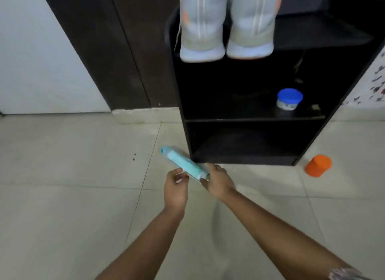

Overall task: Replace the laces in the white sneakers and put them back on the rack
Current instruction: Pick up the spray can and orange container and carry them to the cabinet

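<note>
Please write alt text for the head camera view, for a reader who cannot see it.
Both hands hold a light blue packet over a tiled floor, the right hand gripping its near end, the left hand beside it. Ahead, white sneakers sit atop a black rack.

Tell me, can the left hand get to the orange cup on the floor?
Probably not easily. The left hand is at the teal packet, while the orange cup stands far on the other side, past the right hand. Only bare floor lies between.
</note>
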Action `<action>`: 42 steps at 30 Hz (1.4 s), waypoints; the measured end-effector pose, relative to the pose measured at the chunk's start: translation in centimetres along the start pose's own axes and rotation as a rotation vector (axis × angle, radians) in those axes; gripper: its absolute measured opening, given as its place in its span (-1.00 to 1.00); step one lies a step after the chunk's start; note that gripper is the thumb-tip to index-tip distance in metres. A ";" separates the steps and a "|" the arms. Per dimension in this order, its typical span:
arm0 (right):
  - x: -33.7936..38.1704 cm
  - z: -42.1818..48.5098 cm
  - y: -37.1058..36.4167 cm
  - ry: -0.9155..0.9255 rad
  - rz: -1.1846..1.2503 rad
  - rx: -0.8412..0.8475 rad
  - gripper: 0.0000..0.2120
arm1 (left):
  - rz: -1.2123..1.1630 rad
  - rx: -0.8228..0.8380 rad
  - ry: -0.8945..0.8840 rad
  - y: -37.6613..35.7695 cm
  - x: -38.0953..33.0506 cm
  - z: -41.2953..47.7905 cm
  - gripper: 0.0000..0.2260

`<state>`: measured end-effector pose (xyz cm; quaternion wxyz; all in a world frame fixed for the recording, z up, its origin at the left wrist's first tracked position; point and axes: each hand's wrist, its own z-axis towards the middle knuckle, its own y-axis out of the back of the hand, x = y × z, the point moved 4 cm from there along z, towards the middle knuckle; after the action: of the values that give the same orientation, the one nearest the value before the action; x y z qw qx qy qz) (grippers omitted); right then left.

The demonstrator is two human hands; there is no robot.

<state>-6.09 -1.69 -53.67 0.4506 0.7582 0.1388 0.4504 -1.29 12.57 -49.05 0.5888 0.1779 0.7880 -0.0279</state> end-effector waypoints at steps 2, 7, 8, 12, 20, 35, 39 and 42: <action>-0.3 2.0 -2.8 -0.064 -0.052 0.035 -0.31 | -0.021 -0.011 0.162 1.0 2.4 0.8 -0.79; -1.7 5.0 -6.7 -0.118 -0.047 0.044 -0.44 | -0.028 -0.011 0.230 2.6 4.4 3.4 -0.79; -2.3 4.6 -7.1 -0.120 -0.004 0.052 -0.48 | -0.026 -0.008 0.244 2.6 4.9 3.6 -0.77; -4.5 -0.4 -6.1 -0.239 0.502 0.069 -0.77 | -0.086 0.113 0.395 -0.2 6.1 3.4 -0.64; -13.9 -9.9 0.9 -0.270 0.749 -0.234 -0.94 | -0.156 0.410 0.559 -9.7 7.6 -0.9 -0.78; -27.0 -3.5 12.8 -0.613 0.213 -0.489 -0.47 | 0.210 0.699 0.358 -14.4 4.0 -6.1 -0.67; -18.6 -11.7 13.9 -0.712 0.538 -0.516 -0.40 | 0.234 0.652 0.399 -11.7 -1.3 -10.0 -0.63; -10.9 -19.1 19.3 -0.746 0.800 -0.522 -0.50 | 0.270 0.652 0.433 -9.5 -8.8 -14.7 -0.68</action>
<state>-31.38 -8.44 -40.55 0.4358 0.7228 -0.4394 0.3076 -15.64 5.22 -37.85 0.3208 0.4585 0.8131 -0.1605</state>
